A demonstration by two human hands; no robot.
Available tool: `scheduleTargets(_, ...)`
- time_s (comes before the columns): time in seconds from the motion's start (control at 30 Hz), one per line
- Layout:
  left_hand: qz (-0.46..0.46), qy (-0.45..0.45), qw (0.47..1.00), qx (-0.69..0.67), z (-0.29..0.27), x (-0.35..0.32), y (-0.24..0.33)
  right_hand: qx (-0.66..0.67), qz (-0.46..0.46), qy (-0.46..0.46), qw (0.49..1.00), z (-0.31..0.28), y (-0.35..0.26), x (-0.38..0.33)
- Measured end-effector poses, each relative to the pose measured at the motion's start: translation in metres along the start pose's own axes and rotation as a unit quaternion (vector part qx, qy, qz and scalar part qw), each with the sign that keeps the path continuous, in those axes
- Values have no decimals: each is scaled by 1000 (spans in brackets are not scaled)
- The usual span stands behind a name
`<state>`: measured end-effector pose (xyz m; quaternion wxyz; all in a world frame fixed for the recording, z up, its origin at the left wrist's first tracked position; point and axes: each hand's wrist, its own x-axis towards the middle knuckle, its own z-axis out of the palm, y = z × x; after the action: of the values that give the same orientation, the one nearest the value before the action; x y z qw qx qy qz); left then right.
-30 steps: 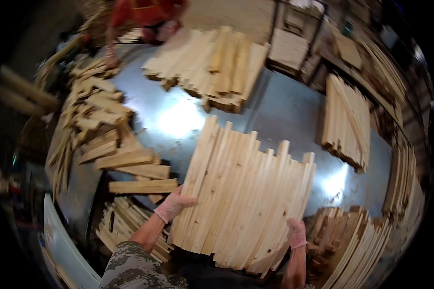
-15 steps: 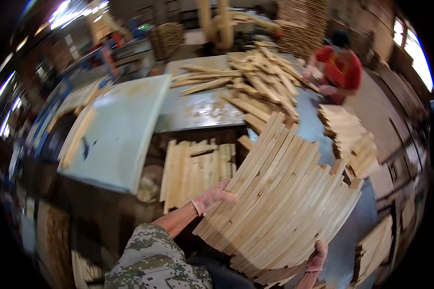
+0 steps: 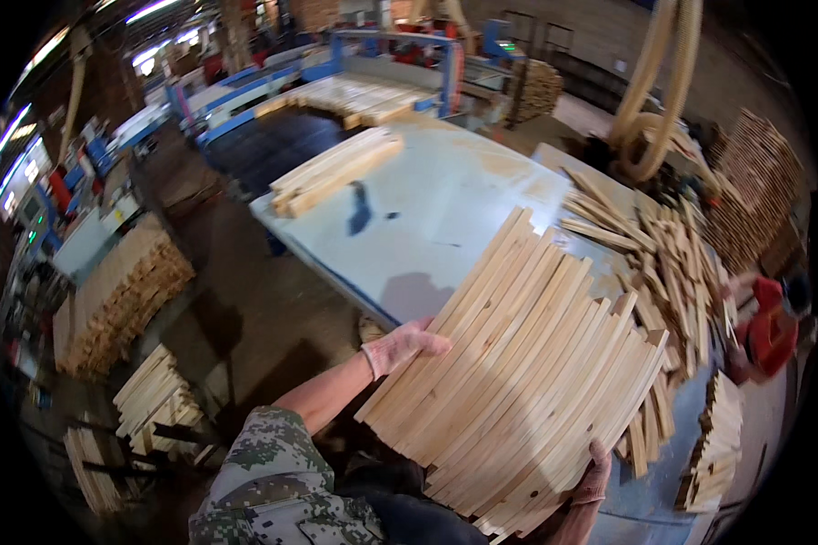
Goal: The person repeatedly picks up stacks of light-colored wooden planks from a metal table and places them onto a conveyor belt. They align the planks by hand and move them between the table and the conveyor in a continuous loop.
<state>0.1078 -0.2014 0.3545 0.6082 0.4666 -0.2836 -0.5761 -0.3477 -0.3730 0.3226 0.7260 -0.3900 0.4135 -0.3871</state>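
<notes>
Pale wood: a wide armful of wooden slats (image 3: 527,381), laid side by side in a fanned sheet, is up in the air between both hands, tilted, over the near edge of the table.
Left hand (image 3: 402,347): gloved, fingers curled over the armful's left edge, gripping the outermost slat, camouflage sleeve (image 3: 273,481) behind it.
Right hand (image 3: 593,480): gloved too, cupped under the lower right corner of the armful, bearing it from beneath; only its upper part shows.
Table (image 3: 427,218): pale grey-blue top with a dark blue smear, just beyond the armful.
On the table: a neat short stack of planks (image 3: 336,168) at the far left, well apart from the armful.
Right side: a loose jumbled heap of slats (image 3: 654,263) just beyond the armful's far corner.
Co-worker: a person in a red top (image 3: 768,331) bends at the far right edge.
Floor, left: stacked slat piles (image 3: 118,295) stand in rows.
</notes>
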Motion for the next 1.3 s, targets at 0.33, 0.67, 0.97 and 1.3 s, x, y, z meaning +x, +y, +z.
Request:
scheduleTargets(0.33, -85, 142, 982, 85, -258, -51, 108, -184, 92, -66, 976, 223, 48, 71)
scheduleTargets(0.67, -145, 171, 911, 347, -331, 21, 159, -153, 131, -50, 978, 252, 86, 157)
scheduleTargets(0.97, -173, 214, 823, 498, -372, 94, 216, -125, 175, -25, 976, 328, 72, 184)
scheduleTargets(1.3, 137, 284, 679, 663, -439, 161, 224, -107, 152, 3, 983, 444, 74, 204)
